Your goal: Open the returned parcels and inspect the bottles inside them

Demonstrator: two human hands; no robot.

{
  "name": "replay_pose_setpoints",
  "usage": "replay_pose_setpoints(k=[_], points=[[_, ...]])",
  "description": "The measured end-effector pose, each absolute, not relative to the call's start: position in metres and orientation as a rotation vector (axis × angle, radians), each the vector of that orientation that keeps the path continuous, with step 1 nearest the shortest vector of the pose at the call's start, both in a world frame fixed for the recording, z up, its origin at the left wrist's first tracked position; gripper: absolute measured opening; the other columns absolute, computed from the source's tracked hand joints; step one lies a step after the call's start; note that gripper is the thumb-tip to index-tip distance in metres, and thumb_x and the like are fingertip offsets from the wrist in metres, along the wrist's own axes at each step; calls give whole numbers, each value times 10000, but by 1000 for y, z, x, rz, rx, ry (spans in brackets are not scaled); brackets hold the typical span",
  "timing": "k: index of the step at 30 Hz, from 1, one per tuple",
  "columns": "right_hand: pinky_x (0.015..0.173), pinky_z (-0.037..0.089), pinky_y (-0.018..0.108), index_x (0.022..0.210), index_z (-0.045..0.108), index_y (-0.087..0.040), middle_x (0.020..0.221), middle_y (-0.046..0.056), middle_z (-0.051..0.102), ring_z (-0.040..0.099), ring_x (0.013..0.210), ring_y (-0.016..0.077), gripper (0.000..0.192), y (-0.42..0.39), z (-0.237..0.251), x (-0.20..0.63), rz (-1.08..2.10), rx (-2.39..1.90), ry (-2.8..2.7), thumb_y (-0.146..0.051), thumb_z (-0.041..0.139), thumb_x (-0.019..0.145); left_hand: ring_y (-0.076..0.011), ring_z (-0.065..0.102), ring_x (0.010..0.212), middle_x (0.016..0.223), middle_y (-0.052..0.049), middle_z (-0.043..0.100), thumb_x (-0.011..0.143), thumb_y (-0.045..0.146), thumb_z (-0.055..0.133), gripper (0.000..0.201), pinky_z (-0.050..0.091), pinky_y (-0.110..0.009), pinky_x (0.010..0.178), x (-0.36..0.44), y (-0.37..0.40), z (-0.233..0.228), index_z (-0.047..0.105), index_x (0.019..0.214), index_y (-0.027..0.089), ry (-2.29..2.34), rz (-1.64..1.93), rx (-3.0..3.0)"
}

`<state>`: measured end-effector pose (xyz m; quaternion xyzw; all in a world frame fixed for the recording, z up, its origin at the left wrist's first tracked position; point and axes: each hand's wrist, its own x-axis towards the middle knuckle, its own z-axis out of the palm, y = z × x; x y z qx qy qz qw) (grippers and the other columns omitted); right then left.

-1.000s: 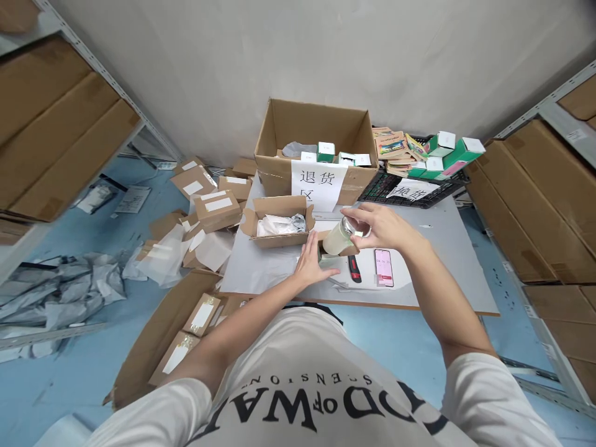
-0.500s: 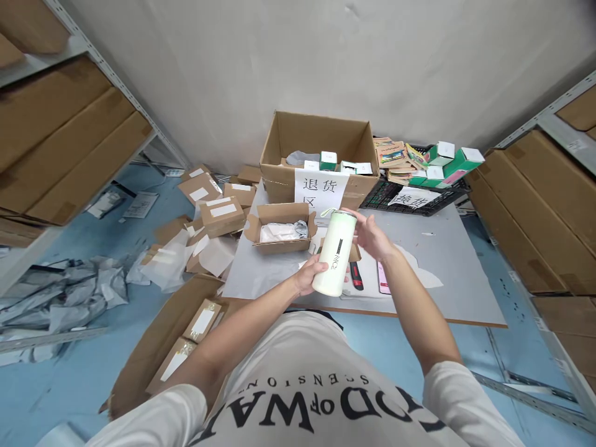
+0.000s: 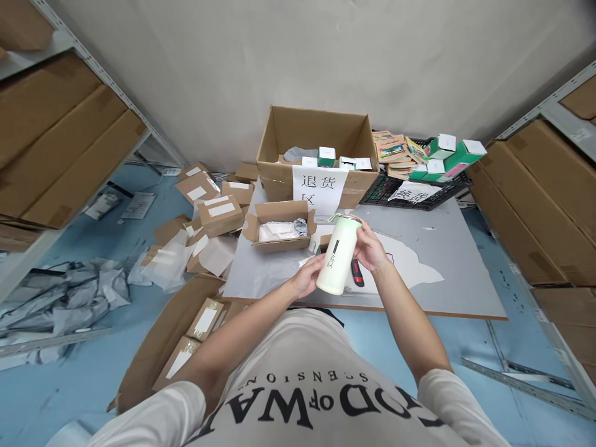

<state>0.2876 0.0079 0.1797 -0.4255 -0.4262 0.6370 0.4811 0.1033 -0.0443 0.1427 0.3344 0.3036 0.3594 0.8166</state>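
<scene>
Both hands gripped the pale green bottle [image 3: 338,256] above the worktop [image 3: 447,261] edge: left hand [image 3: 308,278] curled around its lower side, right hand [image 3: 369,247] wrapped around its upper right, bottle nearly upright between them.

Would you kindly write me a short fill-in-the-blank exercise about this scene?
1. Both hands hold a pale green ____.
2. The left hand grips the bottle near its ____.
3. The paper sign hangs on an open cardboard ____.
4. The red knife lies on the ____.

Answers: bottle; base; box; table
</scene>
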Motion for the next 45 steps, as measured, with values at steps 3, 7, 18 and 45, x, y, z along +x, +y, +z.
replay_pose_setpoints(k=[3,7,18,45], points=[[699,532,335,1237,483,-314,1179,34,615,629,864,189,566,10,182,293,1512,-1092,-1064,-518,641,733,-338,524,1190,1390,-187,449,489,532,827,1026,475,-427,917,102,-49,137,399,1351,176,849,883,955],[684,522,313,1234,465,-309,1088,34,643,624,831,179,595,10,180,290,1396,-1199,-1108,-531,660,717,-307,524,1180,1375,-178,437,439,409,879,1063,460,-442,948,108,-57,132,362,1343,195,1137,974,1217],[814,532,397,1309,437,-342,1200,49,618,642,945,198,565,7,186,300,1492,-1134,-1117,-636,462,827,-331,601,1082,1235,-123,596,606,504,653,763,502,-444,833,99,-62,149,431,1277,216,719,829,714],[884,503,427,1289,491,-273,1219,102,613,553,1160,284,756,-16,196,288,1213,-1130,-1352,-571,742,641,-336,560,1136,1228,-129,614,539,450,794,781,465,-411,914,95,-66,121,554,1223,157,831,893,927]])
